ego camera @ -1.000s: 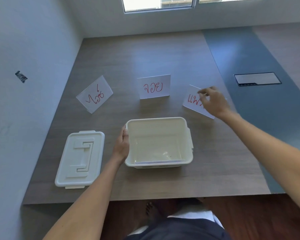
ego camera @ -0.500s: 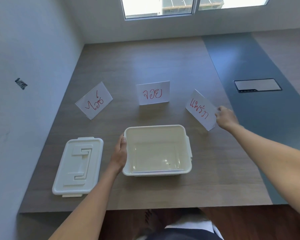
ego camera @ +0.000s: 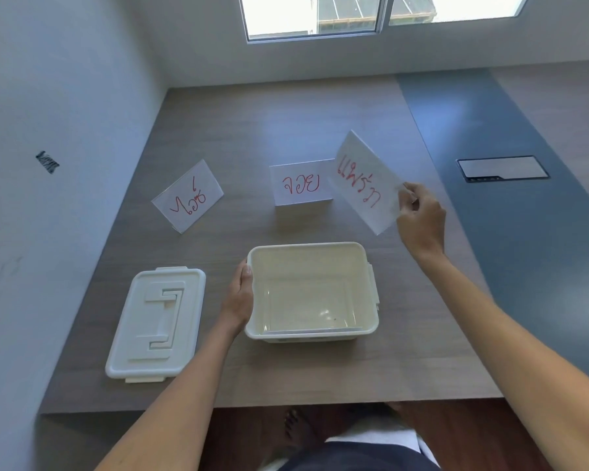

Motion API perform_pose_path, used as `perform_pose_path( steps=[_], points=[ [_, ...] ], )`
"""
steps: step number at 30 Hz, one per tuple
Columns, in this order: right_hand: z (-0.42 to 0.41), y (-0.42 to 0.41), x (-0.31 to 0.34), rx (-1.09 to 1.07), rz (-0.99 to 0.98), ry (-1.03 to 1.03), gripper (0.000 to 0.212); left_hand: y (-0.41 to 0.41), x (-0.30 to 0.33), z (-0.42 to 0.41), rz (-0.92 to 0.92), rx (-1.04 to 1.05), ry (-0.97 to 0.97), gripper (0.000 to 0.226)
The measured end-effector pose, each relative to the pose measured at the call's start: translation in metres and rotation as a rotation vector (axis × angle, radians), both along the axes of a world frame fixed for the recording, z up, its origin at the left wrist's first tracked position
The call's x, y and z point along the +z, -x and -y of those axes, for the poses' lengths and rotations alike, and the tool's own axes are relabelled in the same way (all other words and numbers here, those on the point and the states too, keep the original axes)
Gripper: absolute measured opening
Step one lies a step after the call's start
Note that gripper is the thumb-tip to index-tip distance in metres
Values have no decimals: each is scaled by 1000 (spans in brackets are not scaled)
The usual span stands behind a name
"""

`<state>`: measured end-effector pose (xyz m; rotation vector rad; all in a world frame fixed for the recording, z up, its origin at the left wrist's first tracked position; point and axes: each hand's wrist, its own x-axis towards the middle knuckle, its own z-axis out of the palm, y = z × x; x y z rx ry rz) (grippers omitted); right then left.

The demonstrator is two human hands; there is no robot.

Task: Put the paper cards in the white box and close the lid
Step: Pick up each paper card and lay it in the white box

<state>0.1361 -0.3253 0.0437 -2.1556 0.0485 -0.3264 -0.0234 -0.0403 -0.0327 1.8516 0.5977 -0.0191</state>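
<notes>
Right hand [ego camera: 421, 219] pinches the right edge of one card [ego camera: 364, 185], lifted clear of the table [ego camera: 320, 107], above and beyond the box [ego camera: 312, 290]. Left hand [ego camera: 240, 295] clasps the box's left wall. Two cards [ego camera: 188, 197] [ego camera: 300, 185] stand behind it; lid [ego camera: 155, 322] lies to the left. Risk: the edge pinch lets the card flop and catch the rim, falling outside.

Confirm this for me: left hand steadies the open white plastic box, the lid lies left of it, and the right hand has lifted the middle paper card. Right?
Not quite. In the head view the right hand holds the rightmost red-lettered paper card; the middle card stands on the table. The left hand does steady the open white plastic box, and the white lid lies left of it.
</notes>
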Motion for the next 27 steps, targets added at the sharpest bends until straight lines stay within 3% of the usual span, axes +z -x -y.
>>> perform_pose_path(
  steps=[3,9,20,25,27],
  points=[
    [-8,33,12,89,62,-51,28,1,-1,-1,1,-4,-13,47],
    [-2,85,-3,368,-10,-87,25,1,-1,-3,-37,-6,-7,52],
    [3,138,-52,809,-172,179,26,2,4,-1,-6,11,11,48],
    [-3,131,-36,934,-440,343,29,2,2,0,-2,21,13,44],
    [-8,121,-27,935,-532,311,30,1,3,1,2,29,22,43]
  ],
)
